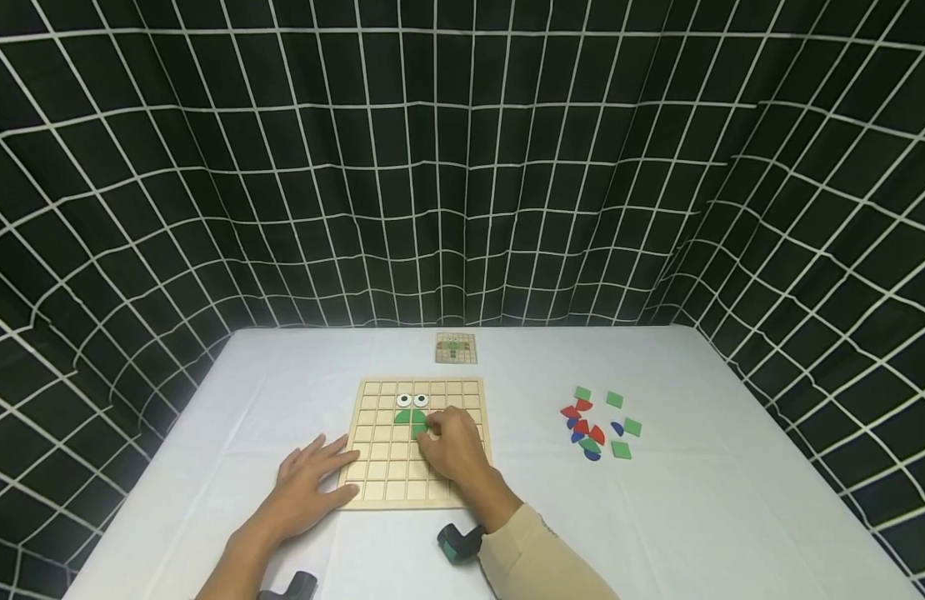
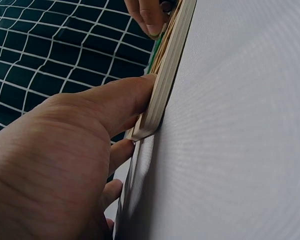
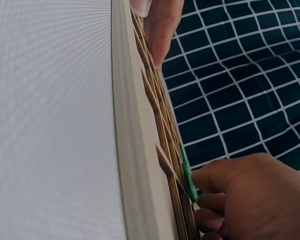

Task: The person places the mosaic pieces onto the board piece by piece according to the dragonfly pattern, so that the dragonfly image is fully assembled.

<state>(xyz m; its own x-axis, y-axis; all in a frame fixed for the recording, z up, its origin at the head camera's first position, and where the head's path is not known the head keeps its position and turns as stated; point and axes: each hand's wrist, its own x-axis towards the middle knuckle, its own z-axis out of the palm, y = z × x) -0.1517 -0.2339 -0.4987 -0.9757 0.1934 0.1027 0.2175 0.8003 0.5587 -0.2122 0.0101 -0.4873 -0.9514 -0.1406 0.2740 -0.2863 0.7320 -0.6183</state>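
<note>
A wooden grid board (image 1: 380,492) lies on the white table. Two round eye pieces (image 1: 404,400) sit in its upper cells, with two curved green pieces (image 1: 402,417) just below. My right hand (image 1: 455,446) is over the board's middle, pinching a green square (image 1: 418,432) at a cell under the right curved piece. In the right wrist view the fingertips meet the green piece (image 3: 188,175) at the grid, partly hiding it. With fingers spread, my left hand (image 1: 308,487) rests at the board's lower left edge; in the left wrist view its thumb (image 2: 125,97) touches the rim.
To the right lie loose pieces: several green squares (image 1: 621,450), red wedges (image 1: 597,434) and blue segments (image 1: 617,428). A small pattern card (image 1: 456,348) lies behind the board. Black curtains with a white grid (image 1: 462,192) surround the table.
</note>
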